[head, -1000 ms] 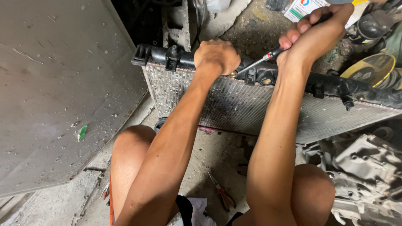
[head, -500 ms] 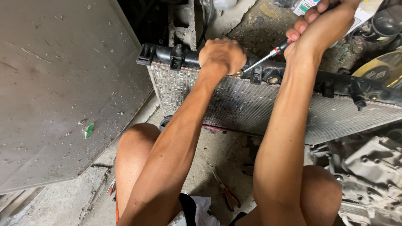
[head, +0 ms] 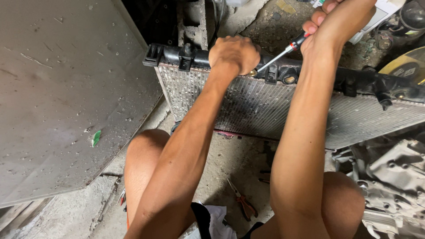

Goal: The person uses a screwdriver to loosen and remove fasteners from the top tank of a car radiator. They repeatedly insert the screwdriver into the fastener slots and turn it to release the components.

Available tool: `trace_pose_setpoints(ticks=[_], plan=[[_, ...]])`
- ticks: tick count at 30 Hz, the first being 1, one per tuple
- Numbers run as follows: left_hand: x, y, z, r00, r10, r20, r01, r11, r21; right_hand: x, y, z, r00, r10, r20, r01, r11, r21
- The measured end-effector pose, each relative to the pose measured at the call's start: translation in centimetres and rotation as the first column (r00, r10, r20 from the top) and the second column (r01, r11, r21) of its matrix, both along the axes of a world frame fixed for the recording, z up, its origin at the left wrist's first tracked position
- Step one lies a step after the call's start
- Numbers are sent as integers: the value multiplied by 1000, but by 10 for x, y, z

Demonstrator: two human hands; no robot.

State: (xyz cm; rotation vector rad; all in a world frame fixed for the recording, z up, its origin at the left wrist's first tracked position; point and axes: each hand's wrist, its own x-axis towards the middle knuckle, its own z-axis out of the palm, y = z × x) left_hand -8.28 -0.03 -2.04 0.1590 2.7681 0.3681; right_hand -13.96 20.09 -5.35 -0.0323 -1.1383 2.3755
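My left hand (head: 234,54) fisted on radiator (head: 265,106) top tank. My right hand (head: 341,22) grips screwdriver (head: 283,52), tip at tank seam beside left hand. Tank still attached; prying unfinished.

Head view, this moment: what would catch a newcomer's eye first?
The radiator, a finned grey panel with a black top tank, stands on edge across the middle of the picture. The left hand grips its top tank, while the right hand drives a screwdriver with a red and black handle down at a fitting just right of the left hand. On the dusty floor between the person's knees lie red-handled pliers.
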Motion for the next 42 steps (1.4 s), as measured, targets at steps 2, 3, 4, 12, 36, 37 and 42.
trace_pose_setpoints(ticks=[2,3,4,12,36,37,42], plan=[[-1,1,0,1000,-21,-4,21,1000,-5,13,-4,6,999,-35,2,35,999,15],[-2,1,-1,999,-41,-27,40,999,-9,20,-6,10,998,-63,22,63,998,11],[-4,-1,-1,997,-61,-57,60,998,-21,26,-8,13,995,-91,35,91,996,0],[-10,-5,-13,995,-65,-78,64,998,-12,45,-21,20,991,-89,-104,95,994,57],[2,-2,-4,997,-44,-64,43,999,-14,-11,-9,0,999,-16,37,13,996,87],[3,-2,-3,996,-46,-70,45,999,-23,-12,-9,-2,999,6,46,-10,997,72],[8,-3,5,999,-33,-15,33,999,-15,-18,-2,-10,999,33,19,-34,995,94]])
